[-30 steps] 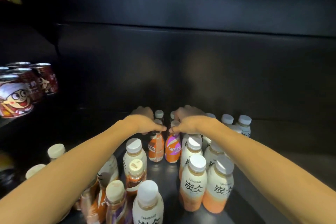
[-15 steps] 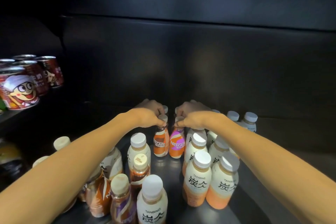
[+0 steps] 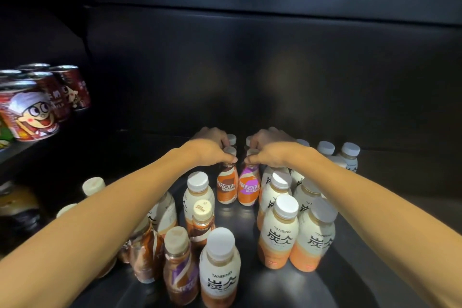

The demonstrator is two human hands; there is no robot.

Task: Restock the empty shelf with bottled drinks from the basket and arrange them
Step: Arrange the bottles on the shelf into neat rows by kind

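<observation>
We had both hands far in at the back of the shelf [image 3: 250, 282]; our left hand [image 3: 212, 151] was pinched on the neck of the orange Nescafé bottle [image 3: 227, 186], and our right hand [image 3: 268, 154] on the neck of the purple Nescafé bottle [image 3: 249, 187]. Over the last second the pair had slid a little deeper and closer together; they now stood upright, touching side by side, just in front of two more caps. We judged the middle row nearly set; the Tanbing bottles [image 3: 278, 231] stood ranked to the right, while the mixed bottles [image 3: 180, 255] on the left stood loose and unsorted, our next job; the basket was out of view.
</observation>
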